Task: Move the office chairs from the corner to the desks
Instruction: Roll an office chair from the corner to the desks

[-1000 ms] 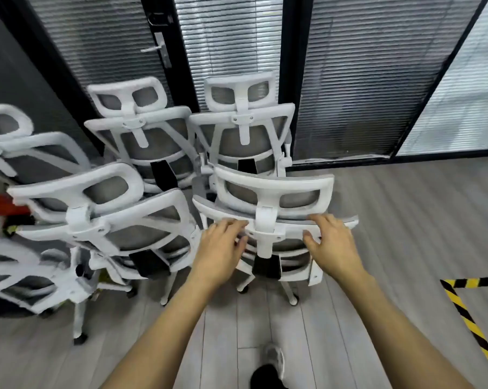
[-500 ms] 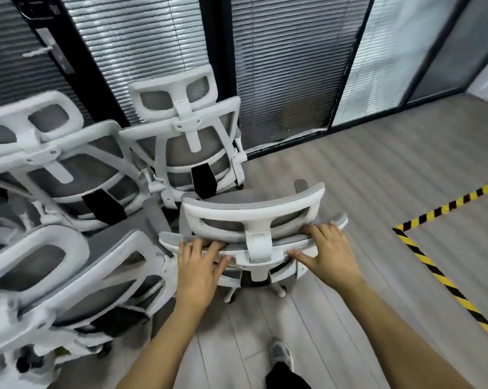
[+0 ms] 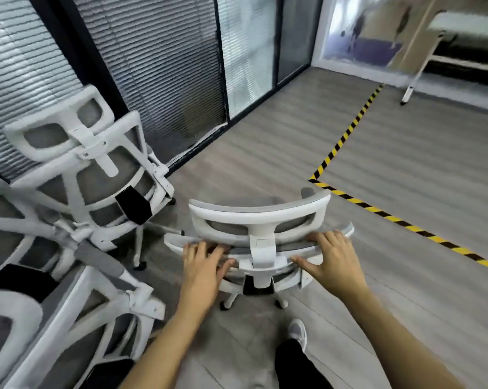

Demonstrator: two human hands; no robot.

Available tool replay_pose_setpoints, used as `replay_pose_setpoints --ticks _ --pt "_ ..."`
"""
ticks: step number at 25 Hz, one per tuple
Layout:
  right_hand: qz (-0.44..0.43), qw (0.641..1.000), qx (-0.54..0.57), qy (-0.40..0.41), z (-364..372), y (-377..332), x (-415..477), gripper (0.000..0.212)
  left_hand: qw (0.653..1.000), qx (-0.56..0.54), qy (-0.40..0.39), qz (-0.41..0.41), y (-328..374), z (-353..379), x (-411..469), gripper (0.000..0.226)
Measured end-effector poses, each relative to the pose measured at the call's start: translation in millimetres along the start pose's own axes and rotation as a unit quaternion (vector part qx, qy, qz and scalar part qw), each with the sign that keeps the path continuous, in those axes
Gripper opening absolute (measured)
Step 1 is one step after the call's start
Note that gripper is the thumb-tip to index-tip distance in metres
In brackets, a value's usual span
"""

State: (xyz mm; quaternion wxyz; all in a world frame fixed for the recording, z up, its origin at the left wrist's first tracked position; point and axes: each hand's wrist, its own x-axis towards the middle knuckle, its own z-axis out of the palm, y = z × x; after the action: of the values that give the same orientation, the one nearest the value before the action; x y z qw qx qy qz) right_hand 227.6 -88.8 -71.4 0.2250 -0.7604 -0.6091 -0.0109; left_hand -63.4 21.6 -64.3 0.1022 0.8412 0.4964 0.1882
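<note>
While my left hand and right hand grip its curved top edge, the chair shows grey mesh framed in white plastic.

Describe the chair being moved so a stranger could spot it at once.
Find the blinds; white chairs crowd below them. One chair stands apart on bare floor, near the striped tape. Only it has a left hand and right hand gripping its back.

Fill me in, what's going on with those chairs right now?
A person grips one white office chair by the top of its backrest, left hand and right hand either side of the headrest post. It stands just right of the other chairs bunched by the blinds. Striped floor tape lies ahead; a desk shows far right.
</note>
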Motion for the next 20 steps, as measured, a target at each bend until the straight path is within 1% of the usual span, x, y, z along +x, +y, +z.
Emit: replay_pose_setpoints --ticks 6,11,13,16,18,20 --pt "0.125 0.989 -0.031 0.071 -52 82 -88 0.057 0.989 -0.051 -0.039 0.130 102 57 21 0.026" --pt "0.230 0.962 -0.042 0.138 -95 162 -154 0.056 0.964 -0.087 -0.064 0.245 216 107 45 0.025" --pt "0.272 0.949 -0.048 0.152 -117 201 -182 0.057 0.950 -0.095 -0.088 0.283 274 128 48 0.025" --pt "0.315 0.933 -0.051 0.165 -152 263 -225 0.056 0.934 -0.112 -0.120 0.317 363 163 45 0.026" --pt "0.340 0.921 -0.064 0.181 -181 311 -257 0.056 0.919 -0.130 -0.133 0.347 430 189 38 0.031" --pt "0.363 0.911 -0.068 0.185 -208 354 -287 0.057 0.909 -0.149 -0.148 0.360 493 210 31 0.035"
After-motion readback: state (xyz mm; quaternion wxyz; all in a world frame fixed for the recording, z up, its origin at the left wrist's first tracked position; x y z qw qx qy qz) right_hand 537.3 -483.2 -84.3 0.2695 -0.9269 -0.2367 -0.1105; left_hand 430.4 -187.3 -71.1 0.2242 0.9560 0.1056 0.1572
